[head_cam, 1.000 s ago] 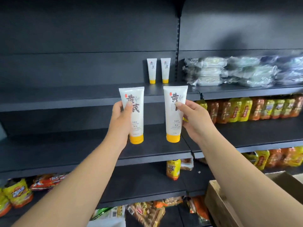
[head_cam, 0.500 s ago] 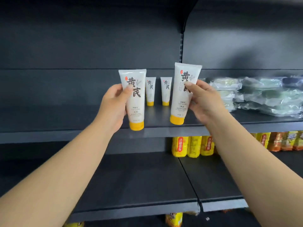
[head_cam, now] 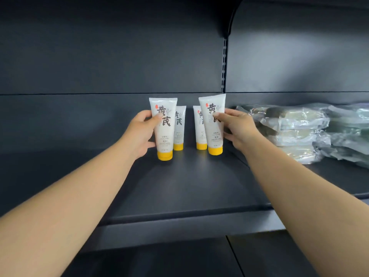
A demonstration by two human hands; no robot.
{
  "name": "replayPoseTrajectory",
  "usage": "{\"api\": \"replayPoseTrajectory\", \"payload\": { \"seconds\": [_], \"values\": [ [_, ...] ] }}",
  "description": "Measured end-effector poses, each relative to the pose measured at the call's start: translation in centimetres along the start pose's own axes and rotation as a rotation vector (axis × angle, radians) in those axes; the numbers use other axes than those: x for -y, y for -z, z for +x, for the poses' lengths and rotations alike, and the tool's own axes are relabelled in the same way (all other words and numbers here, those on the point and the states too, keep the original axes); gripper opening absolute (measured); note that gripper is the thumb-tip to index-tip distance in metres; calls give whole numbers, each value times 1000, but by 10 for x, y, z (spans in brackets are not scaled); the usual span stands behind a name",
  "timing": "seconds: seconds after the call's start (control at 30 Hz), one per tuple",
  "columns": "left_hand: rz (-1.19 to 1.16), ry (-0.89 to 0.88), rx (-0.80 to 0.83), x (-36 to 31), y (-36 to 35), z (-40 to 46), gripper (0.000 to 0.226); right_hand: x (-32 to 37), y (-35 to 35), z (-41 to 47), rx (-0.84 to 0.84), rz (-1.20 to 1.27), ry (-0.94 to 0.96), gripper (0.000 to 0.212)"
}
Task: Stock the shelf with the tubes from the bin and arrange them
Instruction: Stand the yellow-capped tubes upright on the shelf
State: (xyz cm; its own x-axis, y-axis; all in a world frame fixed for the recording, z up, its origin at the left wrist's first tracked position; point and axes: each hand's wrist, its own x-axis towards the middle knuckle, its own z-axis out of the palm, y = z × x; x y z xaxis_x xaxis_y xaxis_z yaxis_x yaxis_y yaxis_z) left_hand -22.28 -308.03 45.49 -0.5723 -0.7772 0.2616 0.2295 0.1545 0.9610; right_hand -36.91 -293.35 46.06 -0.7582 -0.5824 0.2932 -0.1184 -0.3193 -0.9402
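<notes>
My left hand (head_cam: pixel 139 132) grips a white tube with a yellow cap (head_cam: pixel 164 134), cap down on the dark shelf (head_cam: pixel 179 188). My right hand (head_cam: pixel 237 128) grips a second white tube (head_cam: pixel 213 132), cap down and tilted slightly right, at or just above the shelf. Two more white tubes stand upright at the back: one (head_cam: pixel 179 132) just behind the left-hand tube, the other (head_cam: pixel 199 130) partly hidden behind the right-hand tube. The bin is out of view.
A stack of clear-wrapped packages (head_cam: pixel 299 132) fills the right section of the same shelf, close to my right hand. A vertical slotted upright (head_cam: pixel 224 64) divides the back panel. The shelf's front lip (head_cam: pixel 179 230) runs below my forearms.
Both hands have carried their tubes up and deep onto the upper shelf, in front of the two standing tubes. The camera has moved closer and the lower shelves have dropped out of view.
</notes>
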Motion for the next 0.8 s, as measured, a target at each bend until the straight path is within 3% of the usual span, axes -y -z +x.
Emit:
{"api": "replayPoseTrajectory", "payload": {
  "seconds": [0.3, 0.8],
  "values": [
    [-9, 17, -57, 12, -16, 39, 16, -28, -5, 56, -8, 14, -85, 10],
    [63, 47, -46, 23, -38, 54, 26, -50, -1, 73, 9, 2, -139, 13]
  ]
}}
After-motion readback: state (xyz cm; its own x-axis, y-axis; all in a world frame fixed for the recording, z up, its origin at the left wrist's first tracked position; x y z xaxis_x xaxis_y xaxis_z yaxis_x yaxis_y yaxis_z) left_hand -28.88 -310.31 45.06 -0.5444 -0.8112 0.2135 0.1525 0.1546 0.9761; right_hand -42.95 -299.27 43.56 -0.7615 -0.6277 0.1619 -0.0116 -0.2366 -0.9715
